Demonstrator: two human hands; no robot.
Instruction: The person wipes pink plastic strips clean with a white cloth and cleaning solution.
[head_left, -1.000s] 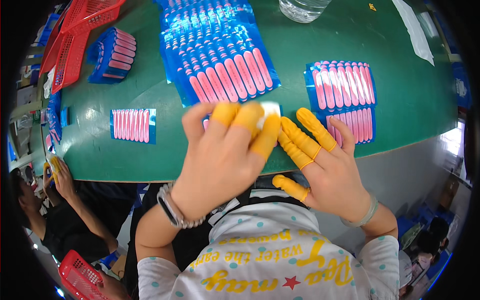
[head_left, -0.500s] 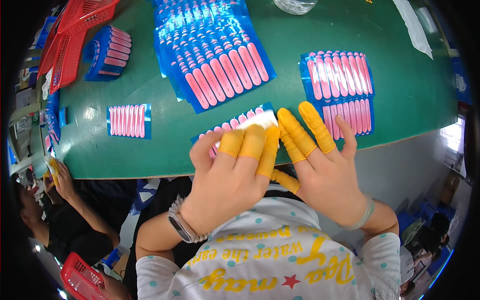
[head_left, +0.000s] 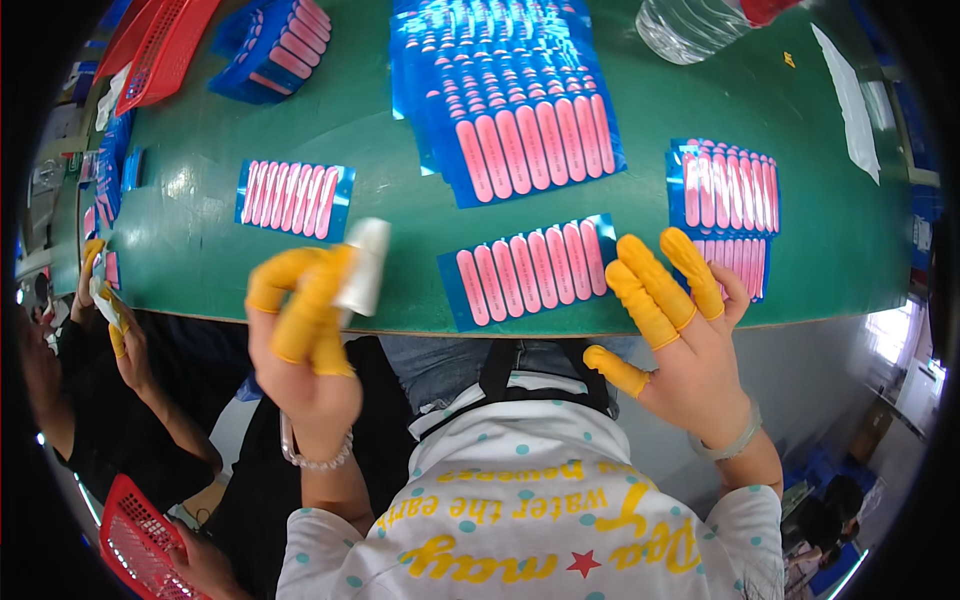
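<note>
Sheet of pink strips on blue film (head_left: 530, 270) lay just off centre toward one o'clock, close to the near edge of a green table (head_left: 190, 250), a spot that to me seemed chosen for easy reach of both hands. From my distant post I saw the right hand (head_left: 685, 360) at three o'clock, spread wide and holding nothing, its fingertips (head_left: 625, 285) at the sheet's right end, a position that left the strips uncovered; whether they pressed on the film I could not tell. At nine o'clock the left hand (head_left: 308, 360), blurred, was narrowed around a white pad (head_left: 365, 268), pinched so that most of the pad stood out beyond the fingers, apart from the sheet. Yellow finger sleeves (head_left: 692, 268) probably served to keep bare skin off the film. A smaller sheet (head_left: 293, 200) lay alone at ten o'clock, while overlapping sheets (head_left: 535, 150) ran away toward twelve, layered perhaps to save room, and a second pile (head_left: 730, 190) sat at two. Red baskets (head_left: 175, 55) between ten and eleven and a clear bottle (head_left: 690, 30) at one stood farther off, seemingly out of the hands' way
</note>
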